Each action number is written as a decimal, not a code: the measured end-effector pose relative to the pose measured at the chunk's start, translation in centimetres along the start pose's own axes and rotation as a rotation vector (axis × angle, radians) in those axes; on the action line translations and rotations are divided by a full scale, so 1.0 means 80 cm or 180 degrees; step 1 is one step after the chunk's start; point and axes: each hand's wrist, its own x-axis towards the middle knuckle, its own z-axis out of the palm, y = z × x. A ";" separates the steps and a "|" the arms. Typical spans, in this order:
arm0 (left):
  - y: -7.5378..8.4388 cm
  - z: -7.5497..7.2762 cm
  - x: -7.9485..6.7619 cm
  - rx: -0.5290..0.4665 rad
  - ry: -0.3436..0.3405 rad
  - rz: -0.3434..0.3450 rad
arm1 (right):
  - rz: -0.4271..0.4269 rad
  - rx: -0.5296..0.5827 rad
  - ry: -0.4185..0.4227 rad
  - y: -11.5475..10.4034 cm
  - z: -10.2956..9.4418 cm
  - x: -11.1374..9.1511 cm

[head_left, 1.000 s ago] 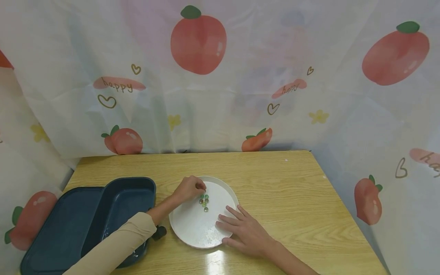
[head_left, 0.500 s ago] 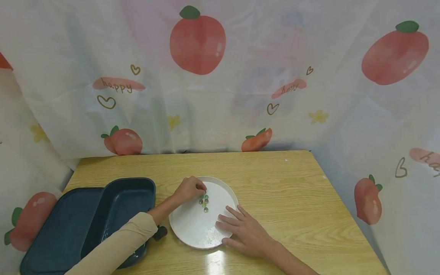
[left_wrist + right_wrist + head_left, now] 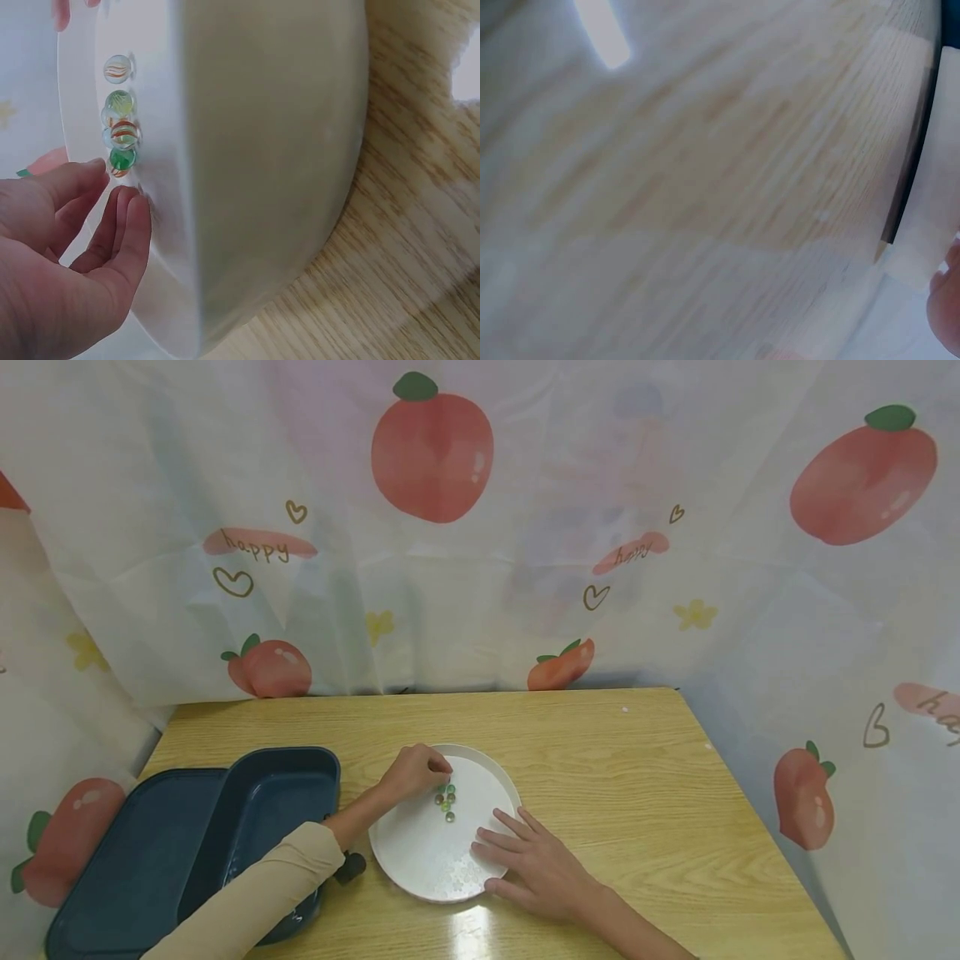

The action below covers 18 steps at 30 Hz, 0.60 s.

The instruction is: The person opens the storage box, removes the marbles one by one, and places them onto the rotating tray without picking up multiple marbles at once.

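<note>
Over the far left part of a round white plate [image 3: 420,868] is my left hand [image 3: 408,774], thumb and fingertips curled together. In the left wrist view that hand [image 3: 82,247] pinches a marble [image 3: 118,172] with orange streaks, mostly hidden behind a green marble [image 3: 122,158]. Several clear glass marbles with coloured swirls lie close together on the plate, with one marble [image 3: 450,817] at the near end of the group. My right hand [image 3: 536,868] rests at the plate's right rim, fingers spread and straight. Only a fingertip [image 3: 946,307] of it shows in the right wrist view.
Left of the plate, a dark blue tray [image 3: 150,835] lies partly under a deeper dark blue tray [image 3: 281,777]. A wooden table [image 3: 637,793] carries everything. A fruit-printed curtain [image 3: 487,585] hangs behind its far edge. A black object [image 3: 349,867] sits at my left wrist.
Almost nothing differs. My left fingertips stay at the marbles with at most a tiny shift, and the right hand keeps its place at the rim.
</note>
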 end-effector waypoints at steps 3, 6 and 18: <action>0.003 -0.004 -0.002 -0.0040 0.0021 -0.0017 | 0.0021 0.0017 -0.0016 0.000 0.000 0.000; 0.006 -0.010 -0.003 -0.0074 0.0070 -0.0002 | 0.0029 0.0012 -0.0032 0.000 0.000 0.000; 0.027 -0.045 -0.028 -0.0276 0.0211 0.0128 | -0.0004 -0.0013 0.0005 0.000 0.000 0.000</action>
